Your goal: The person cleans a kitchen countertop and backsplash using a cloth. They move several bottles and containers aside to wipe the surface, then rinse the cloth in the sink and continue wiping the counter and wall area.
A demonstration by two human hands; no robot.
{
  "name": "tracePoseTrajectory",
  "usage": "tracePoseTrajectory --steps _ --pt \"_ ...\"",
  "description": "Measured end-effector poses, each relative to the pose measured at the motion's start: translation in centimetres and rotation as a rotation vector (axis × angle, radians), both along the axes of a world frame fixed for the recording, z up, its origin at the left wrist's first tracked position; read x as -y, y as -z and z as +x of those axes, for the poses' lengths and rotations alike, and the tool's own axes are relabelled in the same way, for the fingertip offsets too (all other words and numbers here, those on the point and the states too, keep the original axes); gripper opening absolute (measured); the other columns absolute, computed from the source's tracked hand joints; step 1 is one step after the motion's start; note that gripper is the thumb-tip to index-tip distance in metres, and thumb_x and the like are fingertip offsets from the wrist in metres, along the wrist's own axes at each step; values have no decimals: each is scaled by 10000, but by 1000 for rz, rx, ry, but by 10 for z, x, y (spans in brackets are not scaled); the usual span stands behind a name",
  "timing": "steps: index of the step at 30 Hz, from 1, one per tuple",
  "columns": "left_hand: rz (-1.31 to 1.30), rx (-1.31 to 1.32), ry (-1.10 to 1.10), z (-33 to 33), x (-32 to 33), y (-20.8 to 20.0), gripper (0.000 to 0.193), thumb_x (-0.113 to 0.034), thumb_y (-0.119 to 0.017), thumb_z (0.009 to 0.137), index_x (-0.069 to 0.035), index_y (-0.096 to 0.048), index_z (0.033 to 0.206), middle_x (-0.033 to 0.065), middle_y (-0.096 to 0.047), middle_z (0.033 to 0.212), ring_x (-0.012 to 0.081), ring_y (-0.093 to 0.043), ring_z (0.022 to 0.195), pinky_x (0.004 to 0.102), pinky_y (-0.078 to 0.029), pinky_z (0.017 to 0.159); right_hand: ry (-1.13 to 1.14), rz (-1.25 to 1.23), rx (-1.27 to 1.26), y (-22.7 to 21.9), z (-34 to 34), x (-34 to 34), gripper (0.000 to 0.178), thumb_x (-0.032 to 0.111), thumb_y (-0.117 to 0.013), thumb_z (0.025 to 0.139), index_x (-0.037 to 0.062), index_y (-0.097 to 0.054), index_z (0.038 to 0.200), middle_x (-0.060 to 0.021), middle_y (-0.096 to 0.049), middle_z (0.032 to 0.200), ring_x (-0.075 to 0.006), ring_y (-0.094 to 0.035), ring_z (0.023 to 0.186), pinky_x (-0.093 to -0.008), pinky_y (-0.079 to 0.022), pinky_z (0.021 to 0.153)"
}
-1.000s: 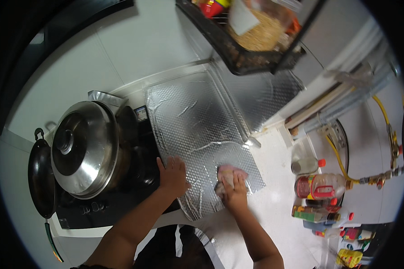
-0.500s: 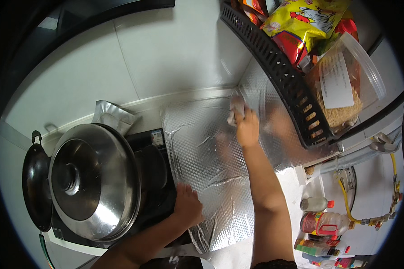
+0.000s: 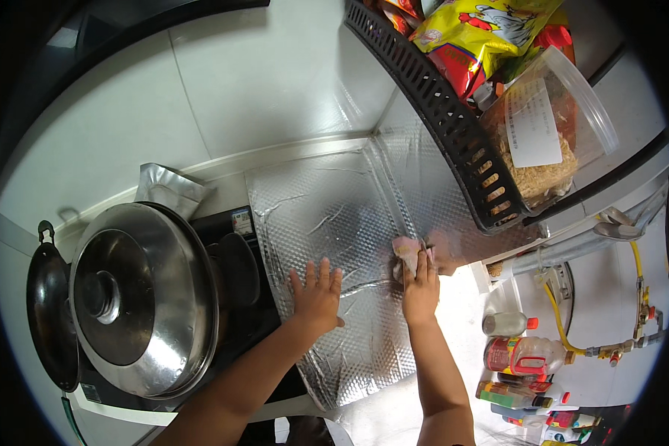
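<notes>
A crumpled pinkish-white cloth (image 3: 406, 249) is pressed against silver foil sheeting (image 3: 305, 197) by the fingers of my right hand (image 3: 421, 296). The cloth lies near the fold where the foil turns up toward the basket side. My left hand (image 3: 317, 303) rests with fingers spread on the foil close to the stove, holding nothing. The foil has an embossed pattern, with creases and wrinkles over its flat part. Part of the cloth is hidden under my right fingers.
Left of the foil, a large lidded steel pot (image 3: 145, 297) stands on a black stove, beside a dark wok (image 3: 50, 320). A silver pouch (image 3: 169, 189) leans at the wall. Overhanging the right side is a black basket (image 3: 438, 104) with food packets. Several bottles (image 3: 516, 354) stand below right.
My right hand has drawn the cloth from the far corner back toward me. My left hand has moved from the stove's edge onto the foil, its fingers now spread.
</notes>
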State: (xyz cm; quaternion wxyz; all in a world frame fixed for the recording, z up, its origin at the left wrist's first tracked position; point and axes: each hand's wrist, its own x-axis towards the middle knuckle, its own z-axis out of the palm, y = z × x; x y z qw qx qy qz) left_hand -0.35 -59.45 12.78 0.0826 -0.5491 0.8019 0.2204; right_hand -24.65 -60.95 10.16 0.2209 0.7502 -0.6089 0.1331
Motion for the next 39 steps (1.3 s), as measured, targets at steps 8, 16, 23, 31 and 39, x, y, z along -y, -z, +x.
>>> tracePoseTrajectory --steps 8,16,23,31,39 --pt "153 23 -17 -3 15 -7 1181 -522 -824 652 -85 -167 1531 234 -34 1587 456 -43 1452 669 -161 1102 22 4 -27 15 36 103 320 169 -514 885 94 -674 1151 -214 -493 1370 -401 -438 1275 -446 -407 1039" --pt "216 35 -26 -5 38 -17 1300 -520 -865 579 -127 -85 1543 220 64 1589 494 21 1438 750 -173 1038 42 213 53 14 78 274 504 155 -532 880 129 -496 1381 -212 -490 1378 -392 -404 1307 -416 -354 1087" --pt "239 59 -32 -14 55 -18 1405 -506 -904 504 -167 -25 1547 197 126 1588 540 59 1414 794 -168 994 43 466 402 43 129 291 614 81 -588 822 133 -452 1418 -248 -512 1346 -428 -433 1274 -415 -362 1077" --pt "210 42 -28 -4 53 -8 1418 -524 -899 483 -179 -32 1550 186 115 1594 536 87 1413 802 -150 990 -557 865 584 -2 101 198 479 -22 -562 777 145 -660 1215 -235 -596 1235 -382 -519 1211 -421 -402 1043" --pt "53 -25 -30 -1 32 -5 1200 -552 -831 590 -100 -212 1513 183 -47 1590 468 -56 1438 719 -178 1056 -385 379 350 34 153 194 432 108 -606 790 202 -659 1209 -137 -619 1201 -338 -553 1109 -434 -460 929"
